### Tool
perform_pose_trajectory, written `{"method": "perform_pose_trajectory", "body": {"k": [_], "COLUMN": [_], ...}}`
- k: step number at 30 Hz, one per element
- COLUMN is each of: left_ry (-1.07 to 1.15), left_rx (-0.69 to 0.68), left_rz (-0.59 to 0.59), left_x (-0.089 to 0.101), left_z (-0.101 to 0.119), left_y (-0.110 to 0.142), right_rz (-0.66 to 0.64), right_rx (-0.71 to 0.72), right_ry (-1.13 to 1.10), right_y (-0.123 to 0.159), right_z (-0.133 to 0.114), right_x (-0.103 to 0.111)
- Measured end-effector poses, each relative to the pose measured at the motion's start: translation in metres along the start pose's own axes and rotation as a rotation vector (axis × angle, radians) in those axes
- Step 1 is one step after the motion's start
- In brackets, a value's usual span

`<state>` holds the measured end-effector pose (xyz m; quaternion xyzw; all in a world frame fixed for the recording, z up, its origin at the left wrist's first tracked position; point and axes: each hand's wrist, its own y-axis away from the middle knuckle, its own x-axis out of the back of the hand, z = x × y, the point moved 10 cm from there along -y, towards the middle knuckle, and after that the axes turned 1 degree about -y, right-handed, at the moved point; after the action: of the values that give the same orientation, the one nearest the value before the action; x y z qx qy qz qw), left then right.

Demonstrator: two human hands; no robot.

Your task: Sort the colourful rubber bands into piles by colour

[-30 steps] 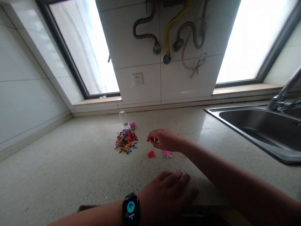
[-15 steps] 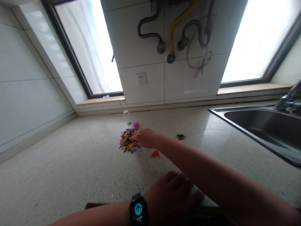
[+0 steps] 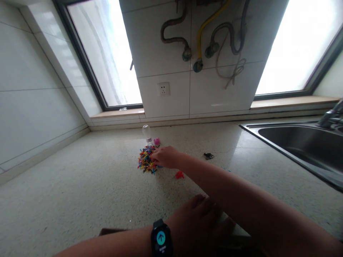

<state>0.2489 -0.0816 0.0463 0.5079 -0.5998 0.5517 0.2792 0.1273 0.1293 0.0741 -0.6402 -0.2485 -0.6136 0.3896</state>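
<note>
A heap of small, thin, multicoloured pieces (image 3: 147,160), perhaps rubber hair bands, lies on the speckled counter. At the heap's right side is my right hand (image 3: 166,157), its fingers bent and close together among the pieces; whatever is between the fingertips is hidden. My left hand (image 3: 197,217), wearing a black watch (image 3: 161,238) at the wrist, rests by the counter's near edge with fingers stretched out, partly behind my right forearm. Between the hands sits a small red cluster (image 3: 179,175). A small black cluster (image 3: 208,156) lies to the right.
Behind the heap stand a clear bottle (image 3: 147,135), upside down, and a small pink object (image 3: 157,141). A bit of blue (image 3: 227,170) shows beside my right forearm. At the right is a steel sink (image 3: 292,134) with a tap (image 3: 331,115). A tiled wall backs the counter (image 3: 93,185).
The whole view has shifted slightly, so things appear a little further right. My right hand stays at the heap's right side, and my left hand stays by the near edge.
</note>
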Motion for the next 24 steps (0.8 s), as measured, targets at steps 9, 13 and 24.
{"method": "perform_pose_trajectory", "body": {"k": [9, 13, 24], "left_ry": [-0.001, 0.002, 0.022], "left_rx": [-0.017, -0.009, -0.007], "left_rz": [-0.033, -0.04, -0.021], "left_x": [-0.003, -0.003, 0.001], "left_z": [0.0, 0.0, -0.002], "left_y": [0.001, -0.001, 0.0], "right_rz": [0.017, 0.022, 0.124], "right_rx": [0.011, 0.037, 0.042], "right_ry": [0.017, 0.034, -0.077], "right_y": [0.001, 0.002, 0.005], "right_z": [0.001, -0.002, -0.001], "right_x": [-0.004, -0.004, 0.013]}}
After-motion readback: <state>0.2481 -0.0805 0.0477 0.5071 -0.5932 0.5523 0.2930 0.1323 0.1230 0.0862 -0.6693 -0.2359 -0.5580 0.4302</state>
